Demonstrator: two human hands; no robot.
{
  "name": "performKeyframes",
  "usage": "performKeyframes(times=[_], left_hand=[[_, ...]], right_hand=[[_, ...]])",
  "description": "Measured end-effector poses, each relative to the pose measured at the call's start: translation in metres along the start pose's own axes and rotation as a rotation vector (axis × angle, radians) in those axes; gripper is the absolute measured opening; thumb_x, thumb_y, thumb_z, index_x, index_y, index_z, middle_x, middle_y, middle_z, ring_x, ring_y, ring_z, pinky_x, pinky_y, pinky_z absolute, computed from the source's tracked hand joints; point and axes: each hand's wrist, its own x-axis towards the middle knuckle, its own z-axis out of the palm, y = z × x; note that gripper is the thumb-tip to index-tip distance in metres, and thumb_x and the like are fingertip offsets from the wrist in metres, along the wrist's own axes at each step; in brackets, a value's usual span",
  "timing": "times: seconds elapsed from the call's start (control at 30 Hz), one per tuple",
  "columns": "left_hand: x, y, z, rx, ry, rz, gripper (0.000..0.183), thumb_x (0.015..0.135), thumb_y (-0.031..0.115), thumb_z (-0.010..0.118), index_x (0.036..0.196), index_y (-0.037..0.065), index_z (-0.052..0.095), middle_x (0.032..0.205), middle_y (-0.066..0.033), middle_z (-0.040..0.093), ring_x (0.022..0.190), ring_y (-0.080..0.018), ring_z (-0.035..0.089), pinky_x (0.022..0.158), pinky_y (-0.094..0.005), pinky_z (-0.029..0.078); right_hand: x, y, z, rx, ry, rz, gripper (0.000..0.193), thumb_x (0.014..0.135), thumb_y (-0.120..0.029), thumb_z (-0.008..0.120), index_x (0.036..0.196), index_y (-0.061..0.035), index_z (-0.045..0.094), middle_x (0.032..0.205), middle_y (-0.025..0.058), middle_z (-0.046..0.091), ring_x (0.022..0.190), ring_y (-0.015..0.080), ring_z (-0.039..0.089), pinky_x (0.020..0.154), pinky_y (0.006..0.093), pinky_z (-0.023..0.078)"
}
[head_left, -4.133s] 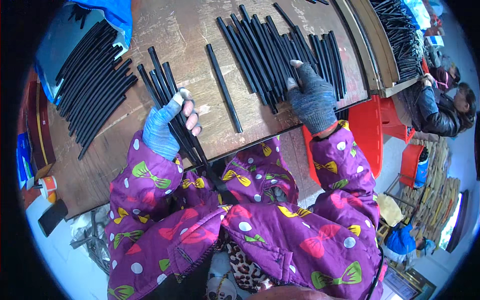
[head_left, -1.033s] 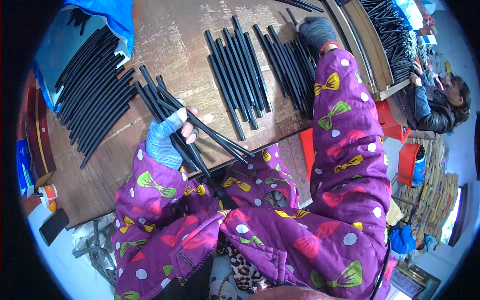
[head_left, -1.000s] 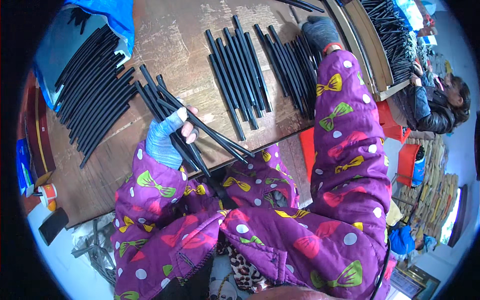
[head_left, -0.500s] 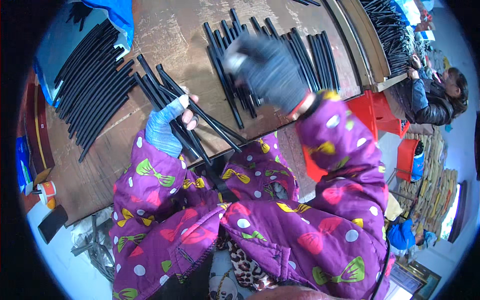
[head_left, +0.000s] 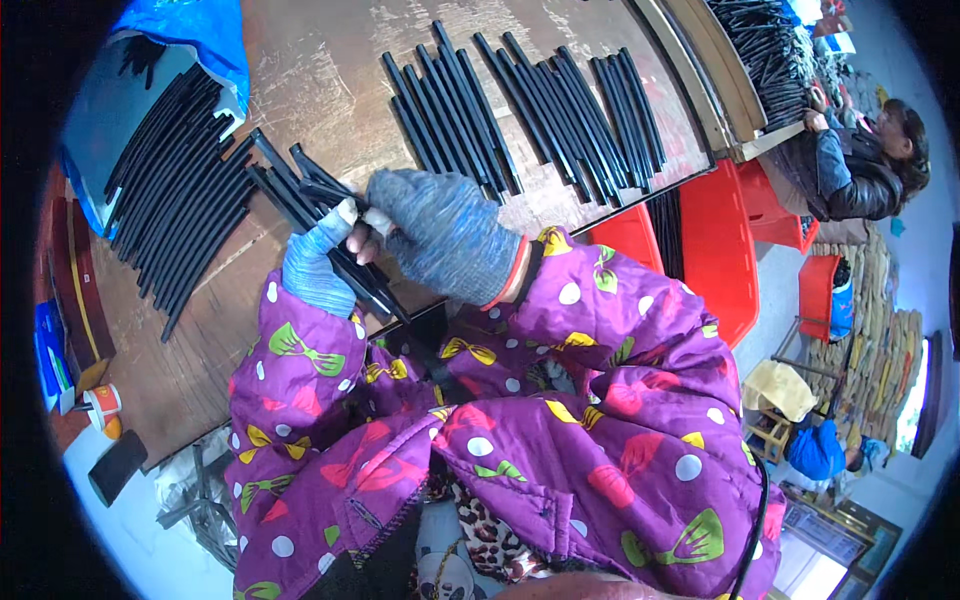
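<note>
My left hand [head_left: 322, 262], in a blue-grey fingerless glove, is closed round a small bundle of black tubes [head_left: 283, 196] held at a slant over the near side of the table. Pressed up against it, my right hand [head_left: 445, 232] in a matching glove has its fingers curled in at the same tubes; its fingertips are partly hidden. On the left lies a wide spread of black tubes [head_left: 180, 200]. Beyond my right hand are more rows of them: a near group [head_left: 450, 110], a middle group [head_left: 568, 115] and a smaller right group [head_left: 630, 115].
The brown worktable [head_left: 320, 70] has a scratched top. Blue plastic sheeting [head_left: 215, 40] lies at its far left. Red crates [head_left: 715, 250] stand past the right edge. A cardboard box [head_left: 715, 60] of black tubes is at the far right, where another person [head_left: 855, 165] works. A paper cup [head_left: 103, 402] sits lower left.
My right hand has swept back from the far tube rows to meet my left hand at the bundle. The left hand keeps its hold. The view has shifted slightly.
</note>
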Motion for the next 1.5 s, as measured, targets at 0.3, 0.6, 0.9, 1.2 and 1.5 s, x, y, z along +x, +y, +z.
performKeyframes(times=[0.3,0.6,0.9,1.2,1.5], left_hand=[[0.003,-0.001,0.002,-0.042,0.008,0.024,0.015,0.076,0.005,0.060,0.090,0.000,0.056,0.078,-0.0059,0.058,0.045,-0.0080,0.042,0.040,-0.0228,0.036],[-0.004,0.004,0.013,0.017,0.136,0.070,0.021,0.081,0.009,0.054,0.097,-0.006,0.054,0.077,-0.0061,0.058,0.045,-0.0084,0.042,0.041,-0.0234,0.037],[-0.005,0.000,-0.004,0.033,0.130,0.080,0.026,0.081,0.010,0.055,0.098,-0.008,0.053,0.062,-0.0022,0.050,0.044,-0.0083,0.040,0.042,-0.0228,0.036],[-0.038,0.015,-0.034,-0.008,0.061,0.028,0.023,0.077,0.006,0.056,0.097,-0.005,0.052,0.076,-0.0094,0.055,0.048,-0.0071,0.040,0.046,-0.0219,0.037],[-0.061,0.018,-0.055,-0.035,0.053,0.040,0.028,0.074,0.009,0.061,0.095,-0.009,0.057,0.078,-0.0090,0.059,0.051,-0.0081,0.043,0.048,-0.0234,0.039]], right_hand=[[-0.009,0.032,-0.027,-0.328,-0.088,-0.037,0.020,0.067,-0.017,0.058,0.083,-0.0068,0.053,0.075,0.0110,0.057,0.074,0.0293,0.059,0.061,0.0391,0.047],[-0.035,0.133,-0.131,-0.869,0.223,0.647,0.018,0.075,-0.024,0.057,0.085,-0.0103,0.061,0.079,0.0172,0.060,0.078,0.0344,0.058,0.068,0.0407,0.046],[-0.028,0.133,-0.128,-0.947,-0.004,0.659,0.019,0.070,-0.022,0.058,0.084,-0.0091,0.061,0.081,0.0186,0.060,0.080,0.0344,0.058,0.071,0.0414,0.046],[-0.049,0.067,-0.072,-0.482,0.478,0.442,0.014,0.070,-0.005,0.052,0.084,-0.0037,0.054,0.067,0.0079,0.052,0.059,0.0199,0.052,0.054,0.0310,0.041],[-0.114,-0.066,0.049,0.679,-0.021,0.818,0.018,0.082,-0.022,0.057,0.080,-0.0045,0.059,0.059,0.0017,0.058,0.046,0.0049,0.048,0.041,0.0182,0.034]])
